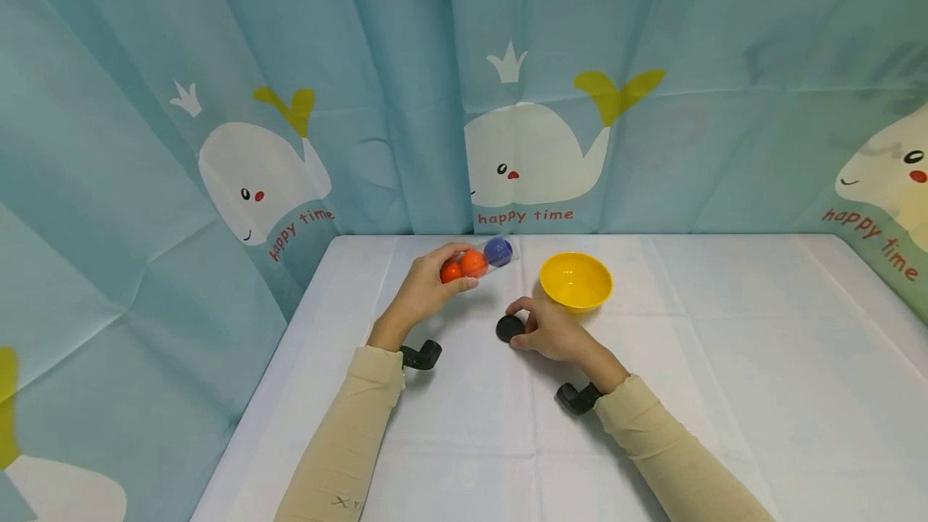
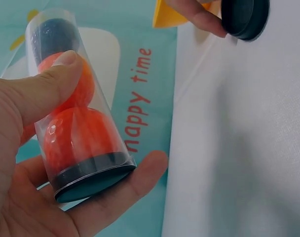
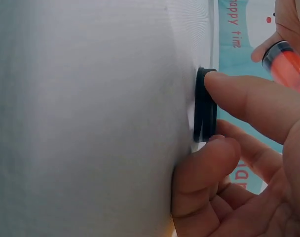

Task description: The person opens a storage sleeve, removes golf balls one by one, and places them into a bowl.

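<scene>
My left hand (image 1: 429,284) grips a clear plastic tube (image 2: 104,106) above the table, tilted with its far end to the right. Inside are two orange balls (image 2: 81,138) and one dark blue ball (image 1: 498,251) at the far end. A black cap (image 2: 95,173) closes the tube's near end; the far end shows no cap. My right hand (image 1: 554,330) pinches a round black cap (image 1: 510,329) by its rim, thumb on one side and fingers on the other, at the table's surface. In the right wrist view the cap (image 3: 206,104) stands edge-on between thumb and fingers.
Just behind the right hand stands a yellow bowl (image 1: 576,282). The table (image 1: 464,457) has a white cloth. A light blue curtain (image 1: 406,87) with whale prints hangs along its back and left sides. Each wrist wears a black camera mount (image 1: 577,399).
</scene>
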A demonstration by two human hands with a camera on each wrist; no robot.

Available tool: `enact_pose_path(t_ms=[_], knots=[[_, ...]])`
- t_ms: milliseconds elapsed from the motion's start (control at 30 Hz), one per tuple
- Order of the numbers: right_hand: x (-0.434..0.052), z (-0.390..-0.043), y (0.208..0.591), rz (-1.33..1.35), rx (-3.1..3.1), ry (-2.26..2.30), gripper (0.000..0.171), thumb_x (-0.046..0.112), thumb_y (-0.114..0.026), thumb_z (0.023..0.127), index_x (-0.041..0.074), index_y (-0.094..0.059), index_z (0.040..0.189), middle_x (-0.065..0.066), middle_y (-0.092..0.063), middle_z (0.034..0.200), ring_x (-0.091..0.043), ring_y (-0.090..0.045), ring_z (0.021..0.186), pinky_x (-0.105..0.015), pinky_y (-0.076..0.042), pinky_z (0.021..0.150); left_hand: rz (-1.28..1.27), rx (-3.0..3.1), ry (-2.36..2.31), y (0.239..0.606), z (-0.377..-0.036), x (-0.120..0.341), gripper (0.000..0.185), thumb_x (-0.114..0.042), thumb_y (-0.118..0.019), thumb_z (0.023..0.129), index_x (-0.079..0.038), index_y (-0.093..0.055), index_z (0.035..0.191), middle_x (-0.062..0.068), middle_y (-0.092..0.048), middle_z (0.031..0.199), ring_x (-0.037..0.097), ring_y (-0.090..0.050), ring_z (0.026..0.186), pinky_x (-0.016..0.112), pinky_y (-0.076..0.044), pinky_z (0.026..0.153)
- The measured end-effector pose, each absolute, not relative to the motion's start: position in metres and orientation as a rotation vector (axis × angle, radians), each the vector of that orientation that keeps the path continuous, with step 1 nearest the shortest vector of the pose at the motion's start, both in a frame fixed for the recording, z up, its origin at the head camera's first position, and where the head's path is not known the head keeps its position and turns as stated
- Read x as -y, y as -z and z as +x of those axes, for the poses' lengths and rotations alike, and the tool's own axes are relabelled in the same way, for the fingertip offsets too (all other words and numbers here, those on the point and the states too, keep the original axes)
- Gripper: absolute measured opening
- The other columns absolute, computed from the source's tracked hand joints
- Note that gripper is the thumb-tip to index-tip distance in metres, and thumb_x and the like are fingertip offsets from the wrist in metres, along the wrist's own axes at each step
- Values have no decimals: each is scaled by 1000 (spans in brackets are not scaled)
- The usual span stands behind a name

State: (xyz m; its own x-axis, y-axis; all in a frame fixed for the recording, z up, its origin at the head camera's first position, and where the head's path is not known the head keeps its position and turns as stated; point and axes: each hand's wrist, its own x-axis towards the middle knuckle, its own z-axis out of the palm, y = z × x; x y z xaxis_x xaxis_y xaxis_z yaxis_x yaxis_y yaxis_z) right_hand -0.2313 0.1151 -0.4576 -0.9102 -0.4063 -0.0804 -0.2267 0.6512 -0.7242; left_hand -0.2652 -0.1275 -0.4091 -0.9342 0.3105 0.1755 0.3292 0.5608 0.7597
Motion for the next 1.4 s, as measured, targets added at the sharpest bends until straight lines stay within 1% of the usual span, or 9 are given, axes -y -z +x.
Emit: enact_pose_path(t_ms=[167,333,500,633,733,933,1100,1300,1400], knots=[[-117,-230,452,-507,-2639,1098,42,15,-79,89,9,-63,128,-4,-57,74,-15,-51,66,-25,-42,61,-583,2750,1338,411,-266,123,52,-21,-79,91,-19,-59,139,12,-64,137,31,-61,123,50,-49,110],[-120,-229,441,-613,-2615,1153,38,20,-74,94,7,-63,128,-3,-57,75,-15,-51,65,-24,-43,61,-576,2754,1343,414,-266,122,53,-21,-79,90,-19,-58,139,11,-63,139,31,-61,124,49,-49,110],[-133,-230,427,-697,-2574,1282,35,23,-71,96,7,-65,127,-1,-56,75,-14,-51,65,-23,-43,60,-583,2749,1326,415,-264,120,53,-20,-80,90,-19,-59,139,10,-62,140,31,-59,125,50,-48,111],[-152,-234,417,-661,-2515,1449,30,20,-69,98,7,-66,124,-4,-54,73,-14,-48,59,-24,-40,54,-594,2748,1309,415,-265,119,55,-23,-80,90,-19,-59,141,10,-60,144,31,-57,130,50,-46,113],[-165,-237,410,-620,-2494,1552,27,16,-67,99,7,-65,124,-7,-52,73,-14,-46,57,-25,-40,52,-599,2740,1301,415,-265,119,56,-23,-79,90,-20,-59,142,9,-60,145,31,-57,131,49,-46,113],[-179,-240,404,-586,-2534,1624,29,14,-63,100,1,-62,127,-8,-51,76,-14,-45,59,-25,-39,54,-641,2700,1315,414,-265,117,54,-19,-79,90,-23,-60,141,6,-62,142,29,-60,127,47,-49,110],[-181,-240,403,-593,-2531,1665,32,13,-63,100,-3,-59,128,-9,-52,79,-15,-47,64,-24,-42,56,-676,2684,1339,412,-266,112,55,-18,-79,91,-22,-60,142,4,-60,144,27,-58,128,46,-48,111],[-187,-243,404,-539,-2545,1677,33,15,-62,102,-1,-57,130,-9,-53,83,-19,-51,68,-28,-46,59,-700,2695,1324,406,-270,102,54,-25,-77,92,-23,-58,143,3,-58,146,27,-55,131,46,-46,113],[-189,-243,404,-502,-2544,1684,32,17,-61,102,1,-58,131,-10,-53,85,-19,-51,69,-30,-47,60,-698,2700,1323,406,-271,97,54,-23,-78,92,-23,-58,143,4,-58,145,28,-55,129,47,-47,112]])
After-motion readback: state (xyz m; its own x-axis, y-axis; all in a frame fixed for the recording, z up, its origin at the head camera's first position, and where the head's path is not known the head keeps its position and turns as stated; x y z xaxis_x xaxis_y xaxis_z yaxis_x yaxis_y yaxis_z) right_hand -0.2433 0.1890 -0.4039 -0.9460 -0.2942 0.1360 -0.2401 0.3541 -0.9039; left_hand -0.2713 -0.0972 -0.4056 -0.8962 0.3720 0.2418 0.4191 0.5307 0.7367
